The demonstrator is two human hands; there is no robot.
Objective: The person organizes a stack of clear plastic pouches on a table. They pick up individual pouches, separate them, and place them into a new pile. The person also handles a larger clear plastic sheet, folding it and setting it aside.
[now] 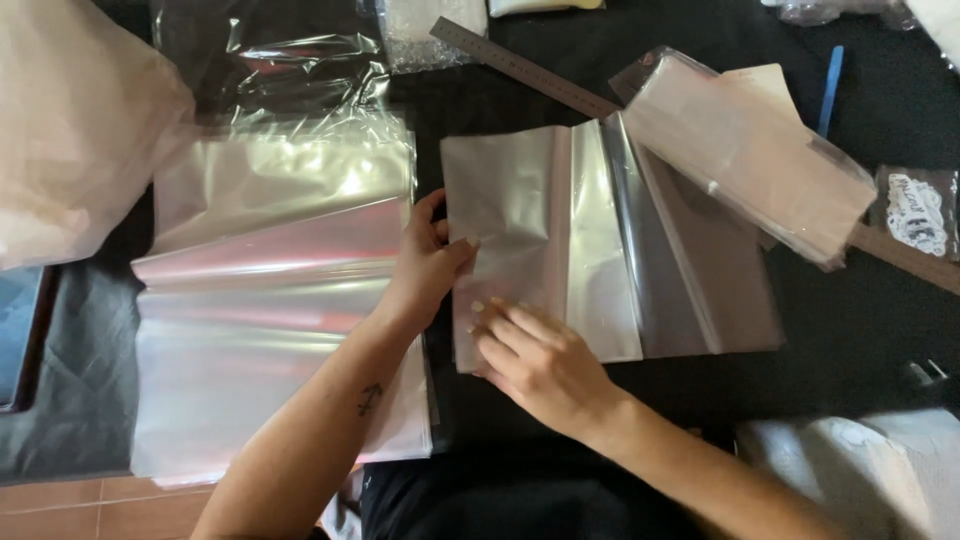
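Left hand [425, 262] pinches with thumb raised; right hand [535, 360] lies flat, fingers extended.

Bag stack [280, 300] left of flat bag [600, 250]; ruler [525, 68] behind; packet [750, 150] right.

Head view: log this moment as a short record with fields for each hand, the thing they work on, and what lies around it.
left hand: grips the left edge of the clear bag
right hand: flat on the bag's lower left corner
bag: lies flat on the black cloth
left of it: stack of clear bags
upper right: wrapped packet, partly over a metal ruler, blue pen
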